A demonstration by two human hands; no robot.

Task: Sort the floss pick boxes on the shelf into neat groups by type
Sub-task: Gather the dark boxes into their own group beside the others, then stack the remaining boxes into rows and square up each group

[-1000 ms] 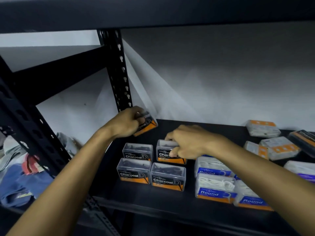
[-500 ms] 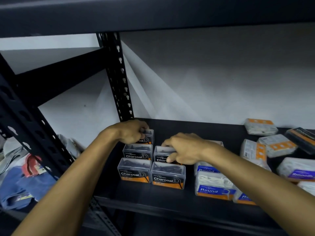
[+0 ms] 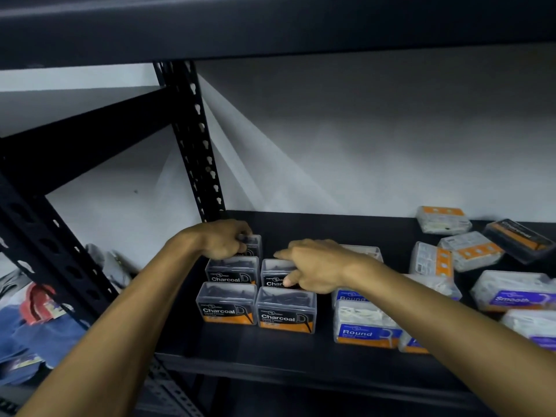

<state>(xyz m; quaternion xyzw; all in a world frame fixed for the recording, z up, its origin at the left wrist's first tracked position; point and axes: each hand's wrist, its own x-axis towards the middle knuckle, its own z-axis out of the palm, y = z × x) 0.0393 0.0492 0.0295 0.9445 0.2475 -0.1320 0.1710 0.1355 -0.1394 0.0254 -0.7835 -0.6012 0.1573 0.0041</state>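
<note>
Several black-and-orange Charcoal boxes stand upright in a tight block at the left of the dark shelf. My left hand grips a Charcoal box standing behind that block at the back left. My right hand rests on the back-right Charcoal box, fingers spread, thumb on its label. White-and-blue Round boxes sit to the right of the block. Purple Smooth boxes lie further right.
Orange-and-white boxes lie loose at the back right, with one tilted Charcoal box among them. A perforated black upright stands at the shelf's back left corner. An upper shelf hangs overhead. Cloth and clutter lie left, below.
My left hand has brought the tilted Charcoal box down from mid-air and stood it behind the block. My right hand has loosened on its box and spread its fingers.
</note>
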